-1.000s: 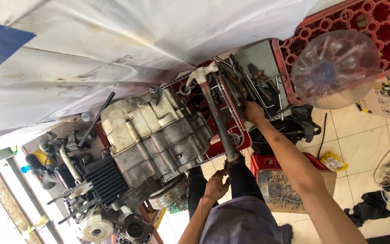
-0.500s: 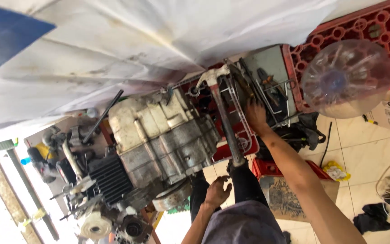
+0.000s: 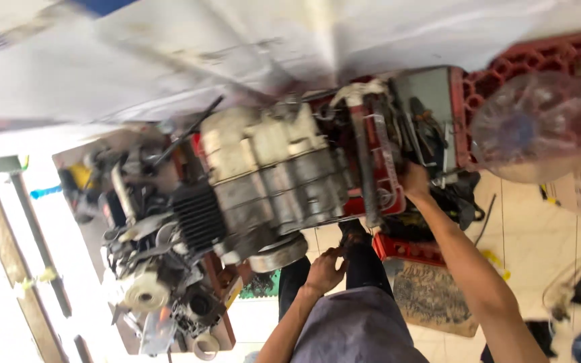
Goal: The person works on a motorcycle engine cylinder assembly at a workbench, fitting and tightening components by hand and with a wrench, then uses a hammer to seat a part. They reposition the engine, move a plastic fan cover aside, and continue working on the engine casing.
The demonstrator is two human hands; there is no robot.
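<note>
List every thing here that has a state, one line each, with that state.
engine block: lying on the bench, casing closed.
right hand: reaching into the red tool tray, what it touches is hidden.
left hand: fingers curled, below the engine's round cover; hold unclear.
clear plastic bottle: lying on the red crate.
tape roll: lying among the parts.

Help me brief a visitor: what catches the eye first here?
The big grey metal engine block with black cooling fins fills the middle. The clear round plastic jug lies on the red plastic crate at upper right. The right hand reaches into the red tool tray; the left hand hangs below the engine.
</note>
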